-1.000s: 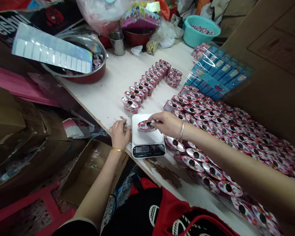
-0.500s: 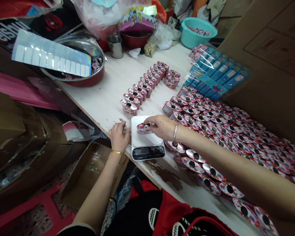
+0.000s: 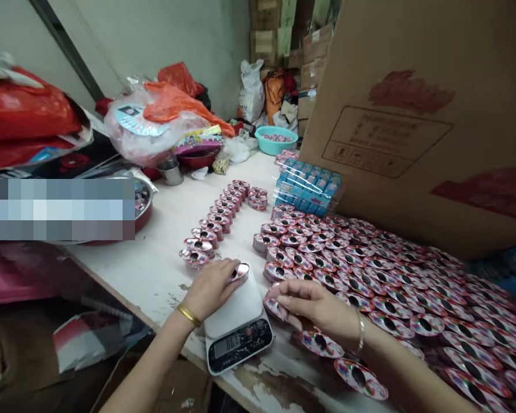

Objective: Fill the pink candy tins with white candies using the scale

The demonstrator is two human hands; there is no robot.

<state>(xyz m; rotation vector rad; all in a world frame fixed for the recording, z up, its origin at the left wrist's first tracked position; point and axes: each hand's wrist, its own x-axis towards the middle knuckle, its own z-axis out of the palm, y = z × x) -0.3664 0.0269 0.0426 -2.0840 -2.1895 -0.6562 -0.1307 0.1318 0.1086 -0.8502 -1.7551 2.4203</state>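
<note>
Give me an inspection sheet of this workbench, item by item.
Surface: white table, paint worn and peeling near the front edge.
Job's things: digital scale with a lit readout; oval pink-patterned cases in a long row and a large spread.
Grips: left hand lies over a case at the scale's platform; right hand has a second case at its fingertips.
Clutter: red plastic bags, steel cup, teal basin, wrapped blue packets.
Cables: nothing seen.
Surroundings: large cardboard carton, stacked cartons, grey wall.
</note>
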